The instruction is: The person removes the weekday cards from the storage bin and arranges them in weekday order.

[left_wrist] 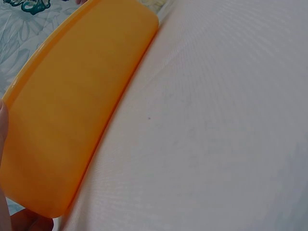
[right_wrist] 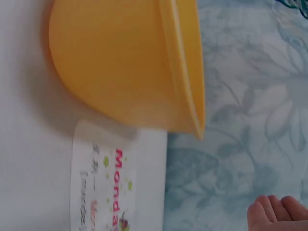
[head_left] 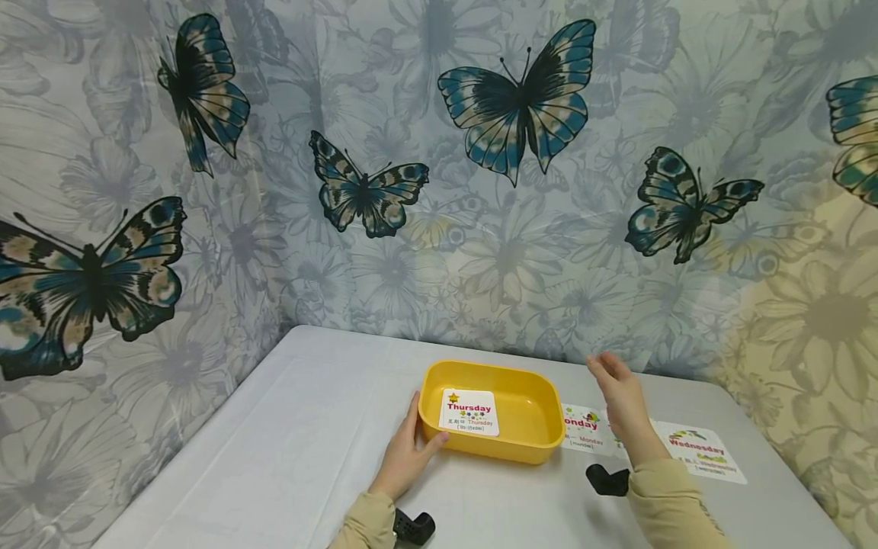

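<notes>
A yellow plastic basin (head_left: 528,412) stands on the table, a white card printed "Thursday" (head_left: 469,412) lying inside at its left end. My left hand (head_left: 401,461) grips the basin's left end, thumb at the front corner and fingers along the side. In the left wrist view the thumb (left_wrist: 3,139) shows at the edge beside the basin's outer wall (left_wrist: 77,101). Raised off the basin's right side is my right hand (head_left: 623,400), fingers loosely bent with nothing visible in them. Below it lies a "Monday" card (head_left: 583,433), its left end hidden by the basin.
A "Wednesday" card (head_left: 709,456) lies toward the table's right edge. Between it and the Monday card, another card is mostly covered by my right wrist. Black devices (head_left: 607,481) sit at both wrists. A butterfly-patterned cloth wall (head_left: 507,259) stands behind the white table (head_left: 274,457).
</notes>
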The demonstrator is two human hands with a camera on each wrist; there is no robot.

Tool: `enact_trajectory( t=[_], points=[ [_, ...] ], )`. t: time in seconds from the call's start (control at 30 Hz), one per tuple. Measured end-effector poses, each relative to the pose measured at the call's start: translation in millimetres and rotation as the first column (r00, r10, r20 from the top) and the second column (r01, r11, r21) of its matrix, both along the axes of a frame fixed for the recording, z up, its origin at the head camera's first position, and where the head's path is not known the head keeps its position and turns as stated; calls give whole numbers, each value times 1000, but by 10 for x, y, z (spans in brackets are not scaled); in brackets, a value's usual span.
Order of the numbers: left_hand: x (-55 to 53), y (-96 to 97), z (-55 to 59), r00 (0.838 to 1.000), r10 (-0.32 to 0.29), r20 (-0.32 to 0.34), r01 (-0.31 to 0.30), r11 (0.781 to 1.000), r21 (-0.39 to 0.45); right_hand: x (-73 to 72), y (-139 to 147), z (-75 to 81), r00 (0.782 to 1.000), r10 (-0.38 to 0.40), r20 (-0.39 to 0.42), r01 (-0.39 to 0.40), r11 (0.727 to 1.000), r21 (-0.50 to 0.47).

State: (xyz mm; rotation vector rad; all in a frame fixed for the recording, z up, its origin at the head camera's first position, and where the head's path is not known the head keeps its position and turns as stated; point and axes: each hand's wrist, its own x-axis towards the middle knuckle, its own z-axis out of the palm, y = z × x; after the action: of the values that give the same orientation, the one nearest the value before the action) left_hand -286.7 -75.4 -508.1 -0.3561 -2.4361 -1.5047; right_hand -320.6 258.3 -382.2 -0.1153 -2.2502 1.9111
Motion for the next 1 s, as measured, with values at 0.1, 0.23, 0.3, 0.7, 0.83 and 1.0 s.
enact_trajectory(
  t=[0.1,0.23,0.3,0.7,0.83,1.0],
  points=[
    [2,6,1,1000,-4,-1,4,1000,1,-27,-133,-28,998,49,26,-51,995,91],
    [7,6,11,1000,-6,3,6,1000,6,-48,-298,-61,991,116,59,-124,981,150],
    [6,2,18,1000,-4,1,4,1000,7,-53,-382,-79,988,139,72,-148,977,152],
    [3,-5,50,1000,-9,15,9,1000,10,-87,-831,-277,977,184,107,-194,976,95],
    [7,-5,41,1000,-6,19,6,1000,8,-134,-935,-354,979,185,89,-193,977,90],
    [16,-2,33,1000,-6,21,6,1000,14,-178,-1038,-450,981,177,79,-186,974,126]
  ],
)
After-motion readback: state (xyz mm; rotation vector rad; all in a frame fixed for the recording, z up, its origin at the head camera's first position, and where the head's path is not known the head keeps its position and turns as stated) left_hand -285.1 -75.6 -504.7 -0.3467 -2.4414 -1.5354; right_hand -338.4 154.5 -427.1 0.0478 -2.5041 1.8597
